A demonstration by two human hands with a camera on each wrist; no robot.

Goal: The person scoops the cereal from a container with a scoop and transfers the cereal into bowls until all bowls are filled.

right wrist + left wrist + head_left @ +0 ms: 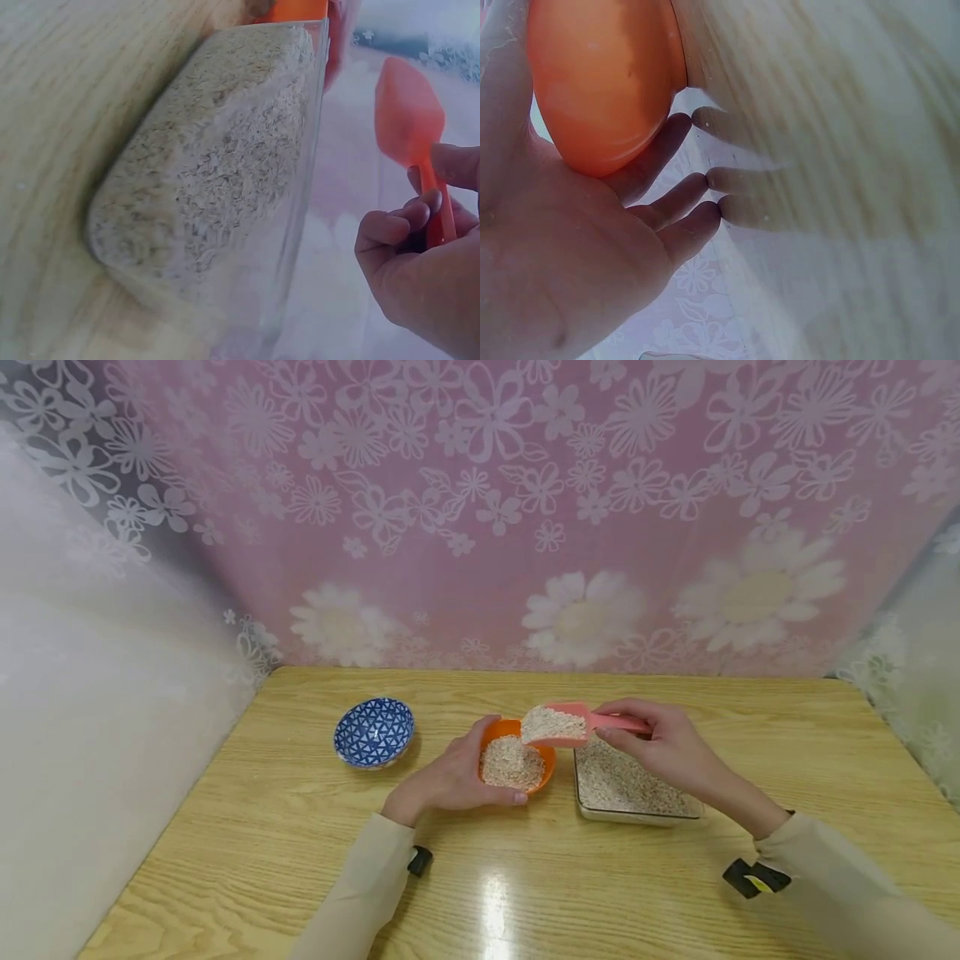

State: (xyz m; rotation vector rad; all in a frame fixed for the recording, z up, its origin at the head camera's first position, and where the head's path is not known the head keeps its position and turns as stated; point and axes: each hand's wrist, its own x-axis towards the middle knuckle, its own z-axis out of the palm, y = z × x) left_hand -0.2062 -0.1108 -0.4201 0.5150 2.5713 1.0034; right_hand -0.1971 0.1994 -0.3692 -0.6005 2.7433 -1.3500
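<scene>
My left hand [456, 777] holds an orange bowl [551, 768] from its left side, thumb along the near rim and fingers round the far side. In the left wrist view the bowl's smooth outside [604, 82] lies against palm and fingers, with fingertips at the tabletop. A heap of pale flakes like oats [510, 764] fills much of the bowl. My right hand [663, 743] grips the handle of a pink scoop [577, 737]. Loaded with flakes, the scoop hangs over the bowl's right rim. In the right wrist view the underside of the scoop [409, 112] shows.
A clear rectangular container [637, 817] of the same flakes stands right of the bowl, under my right hand. To the left sits a blue-and-white patterned bowl [375, 732]. Behind the wooden table [562, 885] hangs a pink floral curtain [465, 568].
</scene>
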